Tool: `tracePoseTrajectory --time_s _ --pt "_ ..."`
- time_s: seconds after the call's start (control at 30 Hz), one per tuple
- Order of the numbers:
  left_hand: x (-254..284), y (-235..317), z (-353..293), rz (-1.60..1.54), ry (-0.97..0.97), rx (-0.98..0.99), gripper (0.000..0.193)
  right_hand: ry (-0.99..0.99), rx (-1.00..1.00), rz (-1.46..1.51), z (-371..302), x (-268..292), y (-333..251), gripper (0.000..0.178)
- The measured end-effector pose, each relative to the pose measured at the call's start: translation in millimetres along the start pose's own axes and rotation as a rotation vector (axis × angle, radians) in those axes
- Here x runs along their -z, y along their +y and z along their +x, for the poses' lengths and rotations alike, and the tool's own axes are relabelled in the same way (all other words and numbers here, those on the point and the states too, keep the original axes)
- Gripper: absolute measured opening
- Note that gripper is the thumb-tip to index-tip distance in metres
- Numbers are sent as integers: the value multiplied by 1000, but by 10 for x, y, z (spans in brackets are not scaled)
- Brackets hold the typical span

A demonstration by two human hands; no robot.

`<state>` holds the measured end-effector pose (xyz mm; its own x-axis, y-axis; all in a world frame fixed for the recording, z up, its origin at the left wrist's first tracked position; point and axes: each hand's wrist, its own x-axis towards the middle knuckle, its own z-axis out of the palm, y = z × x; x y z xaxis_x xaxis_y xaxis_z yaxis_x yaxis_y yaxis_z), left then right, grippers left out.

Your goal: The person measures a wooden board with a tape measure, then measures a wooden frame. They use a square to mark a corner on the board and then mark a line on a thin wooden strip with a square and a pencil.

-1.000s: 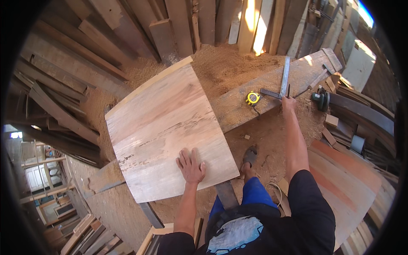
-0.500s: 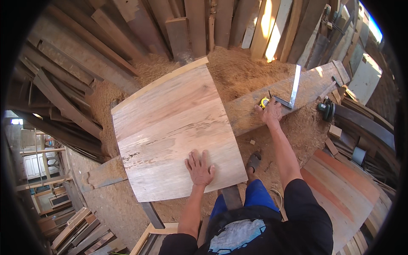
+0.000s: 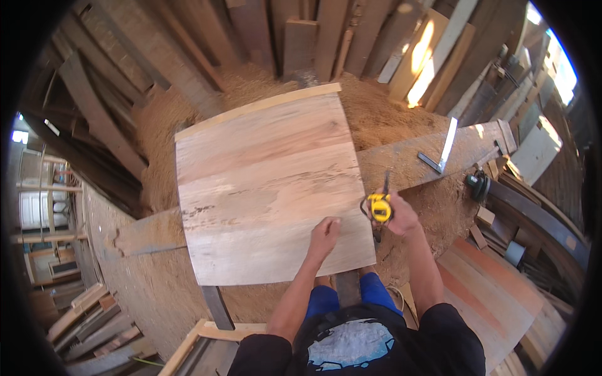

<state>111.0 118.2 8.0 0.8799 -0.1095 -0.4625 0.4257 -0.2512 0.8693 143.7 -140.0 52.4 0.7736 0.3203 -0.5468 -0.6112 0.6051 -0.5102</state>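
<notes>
One head-worn fisheye view looks down and forward from above the near edge of the wooden panel [image 3: 269, 188], at close range; all four corners fall within its dark-rimmed field.

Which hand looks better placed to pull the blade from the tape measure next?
Probably the left hand: it shows nothing held and is close by, over the pale wooden panel, while the right hand grips the yellow tape measure.

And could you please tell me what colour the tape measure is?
The tape measure is yellow with black parts, best seen in the head view.
</notes>
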Motion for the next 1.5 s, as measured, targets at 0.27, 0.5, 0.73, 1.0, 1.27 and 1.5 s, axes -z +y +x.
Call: tracePoseTrajectory --time_s 0.27,0.5,0.73,1.0,1.27,1.5 --pt "259 -130 -54 -647 -246 292 23 -32 34 -1434 77 -973 437 72" --pt "1543 -327 72 -581 105 157 7 -215 -97 -1513 253 -730 -25 54" --pt "4177 -1192 430 258 892 105 25 -11 149 -1775 312 -122 -750 56" --pt "4292 -1680 517 718 1050 203 26 67 244 -1908 803 -135 -736 51" --pt "3987 -1253 553 819 1070 259 27 79 238 -1848 857 27 -701 52" --pt "4025 -1398 618 687 996 322 30 102 241 -1850 896 25 -685 50"
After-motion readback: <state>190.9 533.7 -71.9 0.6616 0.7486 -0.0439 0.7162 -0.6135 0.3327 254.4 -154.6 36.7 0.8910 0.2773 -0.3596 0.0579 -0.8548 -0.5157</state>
